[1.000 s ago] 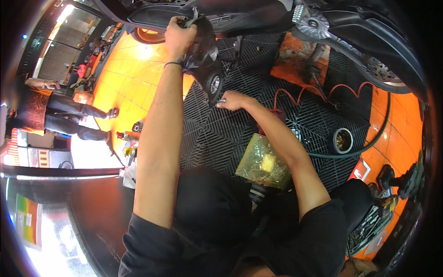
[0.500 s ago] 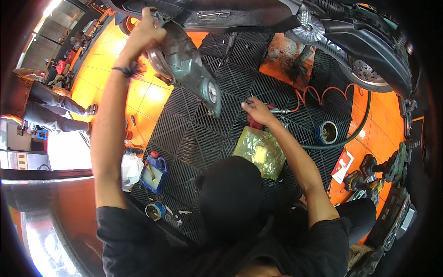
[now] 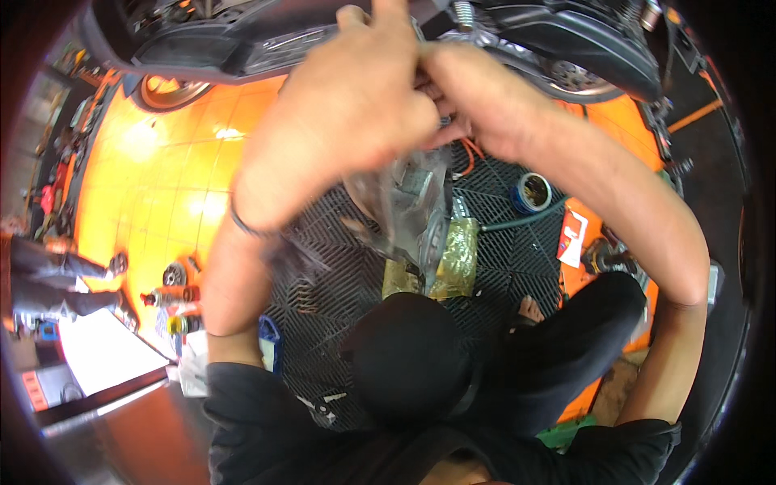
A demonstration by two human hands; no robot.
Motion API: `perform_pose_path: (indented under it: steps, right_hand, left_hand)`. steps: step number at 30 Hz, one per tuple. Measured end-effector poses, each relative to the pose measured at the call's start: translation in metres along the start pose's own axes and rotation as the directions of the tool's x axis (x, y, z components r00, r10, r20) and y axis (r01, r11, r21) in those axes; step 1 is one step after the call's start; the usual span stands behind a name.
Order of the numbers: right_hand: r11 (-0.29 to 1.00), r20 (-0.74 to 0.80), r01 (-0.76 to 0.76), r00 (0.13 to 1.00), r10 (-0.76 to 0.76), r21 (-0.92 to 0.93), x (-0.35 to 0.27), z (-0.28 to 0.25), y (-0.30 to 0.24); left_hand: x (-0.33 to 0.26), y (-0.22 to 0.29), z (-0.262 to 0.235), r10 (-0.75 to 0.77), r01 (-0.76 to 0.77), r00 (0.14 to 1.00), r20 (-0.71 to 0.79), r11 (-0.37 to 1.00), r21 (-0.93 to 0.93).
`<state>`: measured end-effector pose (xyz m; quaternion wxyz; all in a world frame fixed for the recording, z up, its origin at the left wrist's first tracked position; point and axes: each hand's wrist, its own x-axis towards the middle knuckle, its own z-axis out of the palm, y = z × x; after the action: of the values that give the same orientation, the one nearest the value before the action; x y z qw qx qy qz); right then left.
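A long grey motorcycle part, a shaped casing [image 3: 408, 202], hangs in front of me, blurred by motion. My left hand [image 3: 356, 101] is raised high and closed at the casing's upper end, hiding where it grips. Close against it, my right hand [image 3: 477, 105] has its fingers curled inward at the top of the casing; whatever they hold is hidden. Beneath the casing, a yellow plastic bag [image 3: 459, 263] lies on the black ribbed mat [image 3: 505, 250]. Past both hands stands a dark motorcycle [image 3: 566, 36].
A blue-rimmed can [image 3: 532, 192] and a green hose [image 3: 525, 218] are on the right. Farther right lie a red and white packet [image 3: 573, 237] and a power tool [image 3: 608, 257]. Bottles [image 3: 170, 295] and a blue jug [image 3: 272, 343] stand left, near another person's legs [image 3: 61, 283].
My left hand has shifted right and closer with the casing. My right hand has risen from over the mat to join it at the casing's top. The view has shifted.
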<state>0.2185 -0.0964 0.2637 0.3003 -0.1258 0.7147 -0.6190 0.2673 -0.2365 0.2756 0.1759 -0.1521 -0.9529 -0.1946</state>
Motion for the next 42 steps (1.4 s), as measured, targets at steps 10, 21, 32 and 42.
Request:
perform_pose_path:
  steps: [10, 21, 32, 42]
  right_hand:
    - [0.976, -0.398, -0.209, 0.892, 0.214, 0.055, -0.082, -0.066, 0.047]
    - [0.653, -0.091, 0.068, 0.974, -0.206, -0.754, -0.135, -0.135, 0.01]
    - [0.804, -0.699, 0.532, 0.468, -0.541, -0.266, -0.179, -0.324, 0.166]
    - [0.607, -0.845, 0.763, 0.461, -0.271, 0.222, -0.021, -0.446, 0.349]
  left_hand:
    - [-0.051, -0.045, 0.118, -0.683, 0.046, 0.705, -0.191, 0.312, -0.949]
    - [-0.068, 0.03, 0.398, 0.153, 0.34, 0.729, 0.668, -0.927, -0.159]
    - [-0.001, -0.019, 0.391, 0.085, 0.493, 0.55, 0.831, -0.836, -0.241]
    - [0.111, -0.088, 0.328, -0.47, 0.578, 0.658, 0.589, -0.187, -0.795]
